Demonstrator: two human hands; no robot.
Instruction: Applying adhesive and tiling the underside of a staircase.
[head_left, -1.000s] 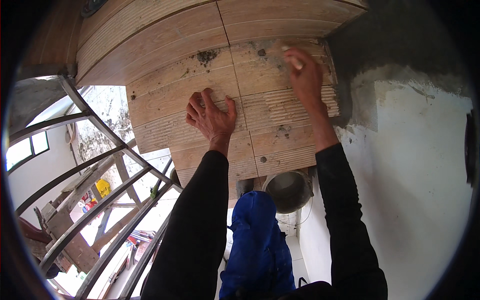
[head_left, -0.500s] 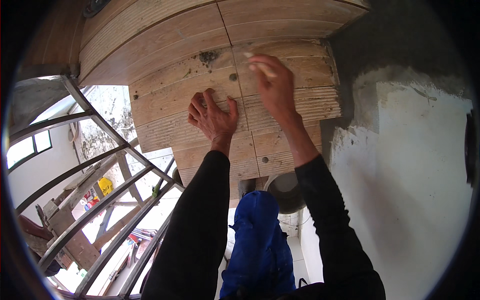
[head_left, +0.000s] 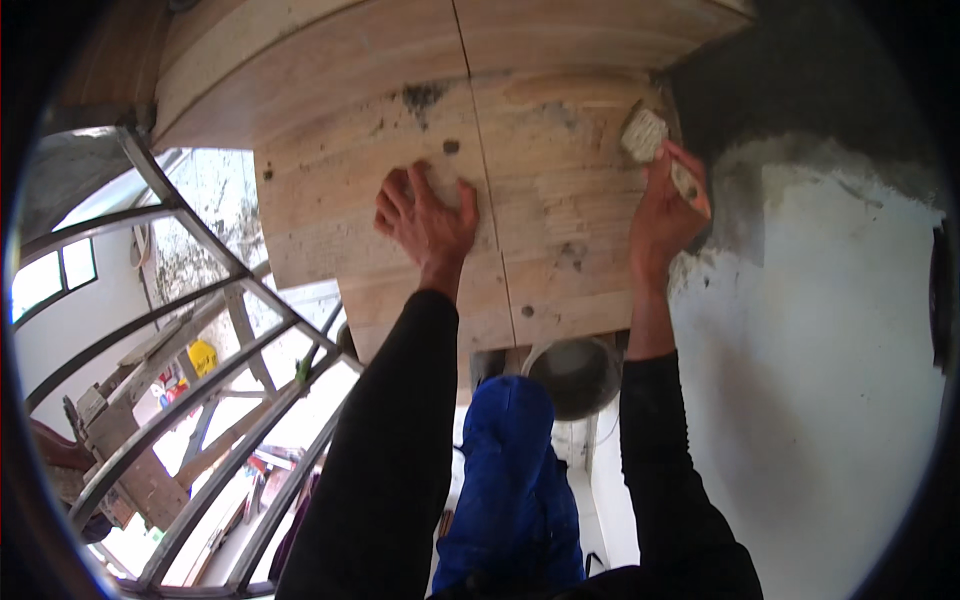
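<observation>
My right hand point(head_left: 672, 215) is closed around the handle of a flat brush with pale bristles point(head_left: 645, 135). The bristle end is at the right end of a wood-look tiled stair tread point(head_left: 560, 190), close to the grey mortared wall. My left hand point(head_left: 428, 212) rests on the same tread, left of the joint between the tiles, its fingers spread and bent and holding nothing. Dark crumbs of dirt point(head_left: 423, 97) lie beyond that hand, with a small round dark spot point(head_left: 451, 147) closer to its fingertips.
A metal railing point(head_left: 215, 250) slopes down on the left; through it shows a wooden trestle point(head_left: 150, 450) on a lower floor. To the right stands a wall, part grey mortar point(head_left: 790, 110), part white point(head_left: 840, 350). A dark round bucket point(head_left: 573, 378) sits below the tread beside my knee.
My right hand has moved right across the tread with the brush, from near the middle joint to the wall end. My left hand stays in about the same place.
</observation>
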